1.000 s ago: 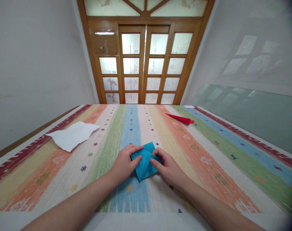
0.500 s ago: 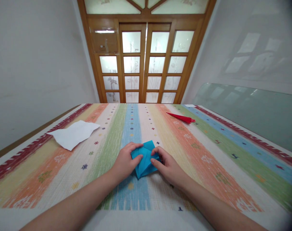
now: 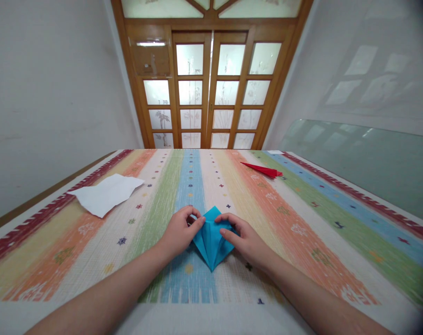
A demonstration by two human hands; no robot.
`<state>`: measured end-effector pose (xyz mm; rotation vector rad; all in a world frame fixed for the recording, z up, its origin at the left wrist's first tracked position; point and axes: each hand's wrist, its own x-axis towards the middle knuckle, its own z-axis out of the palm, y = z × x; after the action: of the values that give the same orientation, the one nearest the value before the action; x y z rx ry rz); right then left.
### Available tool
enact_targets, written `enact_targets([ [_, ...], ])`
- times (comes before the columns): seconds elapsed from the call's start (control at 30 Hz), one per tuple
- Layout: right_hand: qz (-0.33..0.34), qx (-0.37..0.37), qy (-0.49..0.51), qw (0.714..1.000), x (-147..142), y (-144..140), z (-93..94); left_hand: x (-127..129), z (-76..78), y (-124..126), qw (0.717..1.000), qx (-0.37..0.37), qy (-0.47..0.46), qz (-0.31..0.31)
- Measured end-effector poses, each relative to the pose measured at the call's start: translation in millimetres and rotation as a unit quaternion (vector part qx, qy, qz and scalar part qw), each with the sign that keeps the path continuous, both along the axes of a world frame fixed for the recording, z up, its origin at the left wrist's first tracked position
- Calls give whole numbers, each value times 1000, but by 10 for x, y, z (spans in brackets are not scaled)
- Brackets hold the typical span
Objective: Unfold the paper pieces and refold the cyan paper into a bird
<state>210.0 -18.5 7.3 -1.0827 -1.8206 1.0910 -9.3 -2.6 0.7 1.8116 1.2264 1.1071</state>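
Left hand [image 3: 178, 234] and right hand [image 3: 245, 239] pinch one blue folded paper [image 3: 211, 239]; beyond it, bare striped tablecloth [image 3: 302, 223], one white sheet [image 3: 104, 194], one red fold [image 3: 263, 170].

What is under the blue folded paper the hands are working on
The blue folded paper lies on the striped tablecloth, over its blue stripe. The left hand and right hand press its sides. Anything beneath the paper itself is covered.

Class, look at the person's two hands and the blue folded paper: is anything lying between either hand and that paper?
Nothing visible does. The left hand and right hand both touch the blue paper directly; the white paper and red paper lie well away.
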Motion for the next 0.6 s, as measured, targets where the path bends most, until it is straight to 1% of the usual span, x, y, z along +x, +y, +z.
enact_targets([
  [0.1,-3,-19,14,1000,26,39,-9,-2,5,6,1000,-10,-6,-14],
  [0.23,-10,-42,38,998,29,60,-23,-6,16,-10,998,-28,-22,-59],
  [0.3,-13,-66,53,996,24,58,-33,-9,23,-25,996,-33,-18,-75],
  [0.43,-12,-118,95,988,23,51,-52,-19,42,-50,997,-18,10,-79],
  [0.6,-3,-128,132,983,37,63,-60,-25,59,-59,994,-4,27,-109],
])
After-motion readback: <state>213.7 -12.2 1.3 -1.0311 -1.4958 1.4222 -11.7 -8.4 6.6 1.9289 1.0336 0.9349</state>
